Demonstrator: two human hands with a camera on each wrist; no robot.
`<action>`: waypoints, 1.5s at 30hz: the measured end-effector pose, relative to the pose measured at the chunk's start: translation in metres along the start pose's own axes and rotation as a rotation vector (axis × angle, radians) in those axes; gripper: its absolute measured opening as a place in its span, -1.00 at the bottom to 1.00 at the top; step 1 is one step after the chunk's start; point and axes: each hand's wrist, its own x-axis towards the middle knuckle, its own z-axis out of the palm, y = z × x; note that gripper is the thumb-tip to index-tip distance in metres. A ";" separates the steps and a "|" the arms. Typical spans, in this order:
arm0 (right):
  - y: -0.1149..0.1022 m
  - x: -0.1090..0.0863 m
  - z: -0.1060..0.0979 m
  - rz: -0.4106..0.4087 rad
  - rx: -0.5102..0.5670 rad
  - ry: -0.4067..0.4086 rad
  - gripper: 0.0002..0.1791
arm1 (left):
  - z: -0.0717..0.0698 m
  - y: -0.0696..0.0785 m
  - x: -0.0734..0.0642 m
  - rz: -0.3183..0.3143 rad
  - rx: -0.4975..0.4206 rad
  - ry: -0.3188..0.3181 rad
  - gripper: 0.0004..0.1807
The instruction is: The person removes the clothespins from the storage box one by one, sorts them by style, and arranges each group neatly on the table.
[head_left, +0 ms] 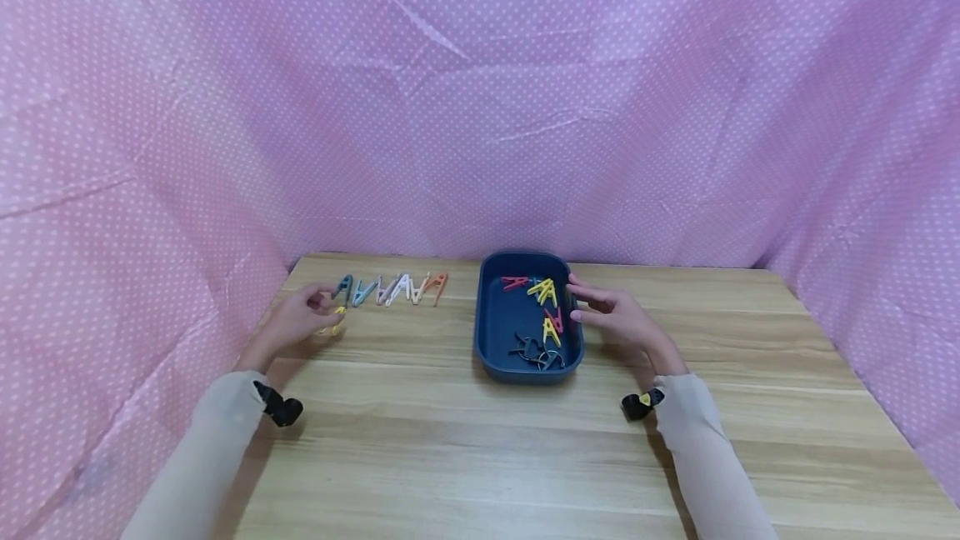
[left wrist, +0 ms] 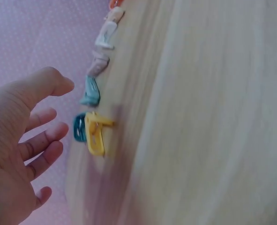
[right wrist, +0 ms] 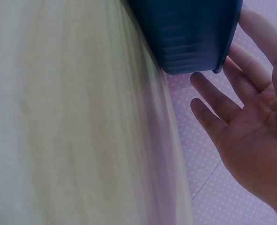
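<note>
My left hand (head_left: 298,319) is beside a yellow clothespin (left wrist: 95,136) at the left end of a row of clothespins. Its fingers are loosely bent, with nothing between them in the left wrist view. A dark teal clothespin (head_left: 345,284) lies against the yellow one. Rightward follow a light blue clothespin (head_left: 363,292), then mauve, white, peach and orange ones. My right hand (head_left: 618,317) is at the right side of a dark blue bin (head_left: 491,365), fingers extended along its rim; the right wrist view shows the palm facing the bin's wall (right wrist: 190,37).
Inside the bin lie several red and yellow clothespins (head_left: 551,332) and some dark metal clips (head_left: 536,352). The bin stands on a wooden table (head_left: 435,440). Pink dotted cloth (head_left: 480,107) hangs behind and along both sides.
</note>
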 end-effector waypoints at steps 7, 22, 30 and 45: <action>-0.001 -0.001 0.001 -0.009 -0.007 0.006 -0.35 | 0.004 0.031 0.009 0.056 -0.002 0.018 -0.41; 0.002 -0.001 0.001 -0.007 0.011 0.002 -0.35 | 0.039 0.134 0.033 0.286 -0.038 -0.060 -0.39; 0.000 0.000 0.002 -0.005 -0.012 0.007 -0.36 | 0.072 0.185 0.044 0.425 0.023 -0.128 -0.42; 0.000 -0.002 0.000 -0.003 -0.012 -0.005 -0.34 | 0.137 0.237 0.053 0.533 0.070 -0.287 -0.52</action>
